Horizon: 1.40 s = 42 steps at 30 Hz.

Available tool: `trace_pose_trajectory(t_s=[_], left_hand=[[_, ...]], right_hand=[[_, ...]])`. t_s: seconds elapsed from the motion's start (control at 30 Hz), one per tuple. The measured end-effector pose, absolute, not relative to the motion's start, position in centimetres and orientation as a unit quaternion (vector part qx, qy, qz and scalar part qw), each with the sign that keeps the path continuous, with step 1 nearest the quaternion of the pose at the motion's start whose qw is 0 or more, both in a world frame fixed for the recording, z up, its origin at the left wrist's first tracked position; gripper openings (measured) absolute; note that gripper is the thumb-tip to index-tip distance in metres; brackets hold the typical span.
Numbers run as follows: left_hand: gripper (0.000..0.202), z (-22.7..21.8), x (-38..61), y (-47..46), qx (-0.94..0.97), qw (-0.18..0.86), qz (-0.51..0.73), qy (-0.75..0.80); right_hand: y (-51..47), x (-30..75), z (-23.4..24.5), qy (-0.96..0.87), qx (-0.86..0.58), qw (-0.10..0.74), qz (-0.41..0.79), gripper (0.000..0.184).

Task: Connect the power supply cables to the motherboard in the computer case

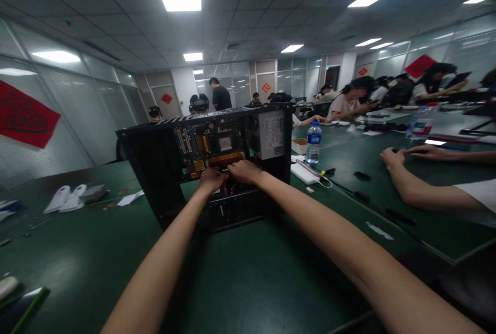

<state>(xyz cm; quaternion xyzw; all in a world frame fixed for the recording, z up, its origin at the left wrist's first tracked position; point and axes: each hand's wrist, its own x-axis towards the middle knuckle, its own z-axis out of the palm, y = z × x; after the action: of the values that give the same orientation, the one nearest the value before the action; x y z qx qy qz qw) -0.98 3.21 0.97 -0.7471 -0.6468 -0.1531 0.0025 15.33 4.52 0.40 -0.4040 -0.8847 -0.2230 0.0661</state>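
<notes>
An open black computer case [145, 168] stands on the green table in front of me, its inside facing me. Within it, a motherboard [225, 142] is mounted upright, with a grey power supply [272, 135] at the upper right. Red and dark cables [228, 186] loop below the board's lower edge. At the cables, my left hand [211, 180] is closed in a pinch. Close beside it, my right hand [245, 171] is closed too, its fingertips meeting the left ones. Small parts between the fingertips are too blurred to separate.
To the case's right stand a water bottle [313, 142] and a white power bank [305, 172]. A co-worker's hands [406, 155] rest on the table farther right. Paper and a grey block [93, 193] lie to the left. A green-edged device [23, 308] is at the near left.
</notes>
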Motion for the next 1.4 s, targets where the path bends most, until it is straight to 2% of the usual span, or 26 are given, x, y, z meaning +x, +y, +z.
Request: trace_pose_trajectory(t_s=[0.4,0.8,1.13,1.4], left_hand=[[0.036,0.1,-1.5,3.8,-0.739,-0.034,-0.198,-0.643],[0.038,0.1,-1.4,3.6,-0.753,-0.014,-0.19,-0.63],[0.04,0.0,-1.5,3.6,-0.753,-0.016,-0.186,-0.631],[0.039,-0.2,-1.7,4.2,-0.73,0.002,-0.19,-0.657]], right_hand=[[4.5,15.5,0.2,-0.887,-0.381,0.067,-0.253,0.023],[5.3,15.2,-0.3,-0.878,-0.391,0.097,-0.26,0.021],[6.8,16.2,0.0,-0.907,-0.306,0.045,-0.287,0.026],[6.0,16.2,0.0,-0.898,-0.349,0.057,-0.262,0.024]])
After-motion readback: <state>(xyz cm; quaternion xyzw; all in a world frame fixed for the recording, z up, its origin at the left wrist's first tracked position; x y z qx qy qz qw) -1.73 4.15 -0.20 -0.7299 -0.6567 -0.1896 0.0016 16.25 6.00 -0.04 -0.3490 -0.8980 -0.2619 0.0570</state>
